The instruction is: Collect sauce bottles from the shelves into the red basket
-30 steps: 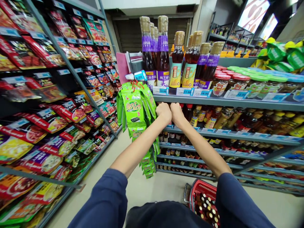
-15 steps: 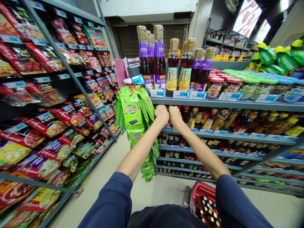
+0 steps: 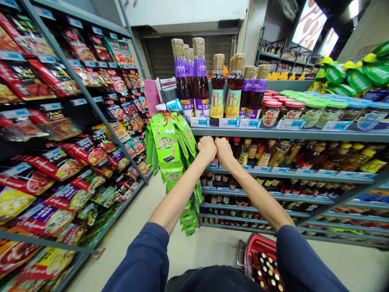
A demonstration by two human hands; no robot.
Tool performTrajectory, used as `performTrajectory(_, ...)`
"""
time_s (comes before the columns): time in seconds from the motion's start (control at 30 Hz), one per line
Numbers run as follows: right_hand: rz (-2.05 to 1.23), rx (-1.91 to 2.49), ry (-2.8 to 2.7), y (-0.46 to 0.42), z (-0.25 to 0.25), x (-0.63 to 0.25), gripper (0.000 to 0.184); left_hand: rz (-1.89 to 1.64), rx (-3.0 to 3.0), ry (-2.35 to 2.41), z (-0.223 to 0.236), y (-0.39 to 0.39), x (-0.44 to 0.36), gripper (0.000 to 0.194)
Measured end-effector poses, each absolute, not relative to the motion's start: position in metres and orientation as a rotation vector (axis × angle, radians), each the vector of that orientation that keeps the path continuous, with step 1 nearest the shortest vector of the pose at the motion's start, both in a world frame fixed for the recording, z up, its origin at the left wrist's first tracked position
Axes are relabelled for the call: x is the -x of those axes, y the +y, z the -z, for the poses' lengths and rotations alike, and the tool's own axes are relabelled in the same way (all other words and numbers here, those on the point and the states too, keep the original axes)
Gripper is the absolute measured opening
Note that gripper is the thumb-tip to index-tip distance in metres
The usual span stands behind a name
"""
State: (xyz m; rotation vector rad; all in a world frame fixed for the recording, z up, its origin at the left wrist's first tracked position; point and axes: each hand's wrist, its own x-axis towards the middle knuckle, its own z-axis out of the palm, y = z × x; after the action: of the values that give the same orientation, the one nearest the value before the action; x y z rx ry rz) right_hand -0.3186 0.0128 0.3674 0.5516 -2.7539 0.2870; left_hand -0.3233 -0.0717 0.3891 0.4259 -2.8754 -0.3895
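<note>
The left hand (image 3: 206, 148) and right hand (image 3: 224, 151) almost touch, fingers curled out of sight, so any hold cannot be told. Just left, nearer the left hand, a hanging strip of green snack packets (image 3: 165, 148) runs upright below a steel shelf edge (image 3: 288, 135).

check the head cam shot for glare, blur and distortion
In the head view, wide-angle distortion makes the metal shelf upright lean steeply and stretches the arms; the wall screens at upper right look bright and washed out; the glossy snack packets on the left rack catch some glare; the left hand and right hand look sharp, with no clear motion blur.
</note>
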Motion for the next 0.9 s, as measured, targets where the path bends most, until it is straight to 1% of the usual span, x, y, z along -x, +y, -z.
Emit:
performTrajectory(0.47,-0.256,-0.521,-2.752,0.009,-0.36,0.314,0.035,0.504,-0.426,-2.866,-0.391,-0.078,0.324,0.033)
performTrajectory(0.6,-0.263,-0.486,-2.765,0.009,-0.361,0.304,0.045,0.56,-0.35,-2.836,-0.394,-0.077,0.308,0.032)
performTrajectory(0.67,-0.351,-0.555,-2.711,0.015,-0.353,0.294,0.051,0.584,-0.292,-2.813,-0.395,-0.075,0.288,0.034)
performTrajectory(0.73,-0.54,-0.685,-2.574,0.028,-0.329,0.278,0.052,0.63,-0.164,-2.754,-0.386,-0.073,0.259,0.04)
performTrajectory(0.8,-0.761,-0.713,-2.427,0.046,-0.286,0.257,0.049,0.764,0.077,-2.682,-0.36,-0.072,0.226,0.04)
performTrajectory(0.87,-0.907,-0.526,-2.43,0.069,-0.224,0.232,0.044,1.029,0.302,-2.757,-0.316,-0.071,0.196,0.038)
performTrajectory(0.9,-0.947,-0.373,-2.52,0.082,-0.19,0.217,0.044,1.172,0.26,-2.858,-0.289,-0.072,0.184,0.036)
